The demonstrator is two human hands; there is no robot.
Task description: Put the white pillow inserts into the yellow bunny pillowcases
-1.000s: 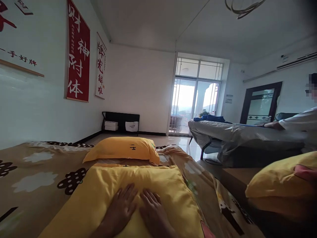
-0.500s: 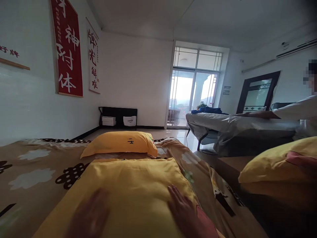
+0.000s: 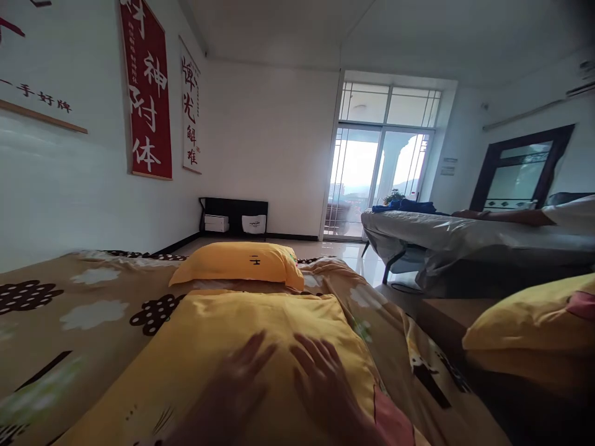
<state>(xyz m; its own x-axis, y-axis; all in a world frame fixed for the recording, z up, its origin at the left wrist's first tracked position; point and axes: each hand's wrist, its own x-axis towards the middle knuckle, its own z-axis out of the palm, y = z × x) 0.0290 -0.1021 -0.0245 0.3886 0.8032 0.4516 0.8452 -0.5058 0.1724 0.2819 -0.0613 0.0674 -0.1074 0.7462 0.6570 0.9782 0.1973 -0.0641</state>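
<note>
A large yellow pillow (image 3: 195, 347) lies flat in front of me, with part of a printed face at its lower left and a pink patch at its right edge. My left hand (image 3: 232, 384) rests over its middle, fingers spread, somewhat blurred by motion. Close beside it, my right hand (image 3: 323, 378) lies palm down with its fingers apart on the same fabric. Neither hand grips anything. Beyond the pillow's far edge sits a plumper orange-yellow pillow (image 3: 237, 263) with dark marks on it.
Under the pillows spreads a brown patterned blanket (image 3: 97, 310). Another yellow pillow (image 3: 530, 316) is at the right. A plastic-covered table (image 3: 446, 232) with blue cloth (image 3: 406, 206) stands behind it, where another person's arm (image 3: 515, 217) rests. A black shelf (image 3: 235, 214) stands by the far wall.
My hands have moved inward from the pillow's sides and now lie close together near its middle. The view has turned slightly left. The other person's head has left the view.
</note>
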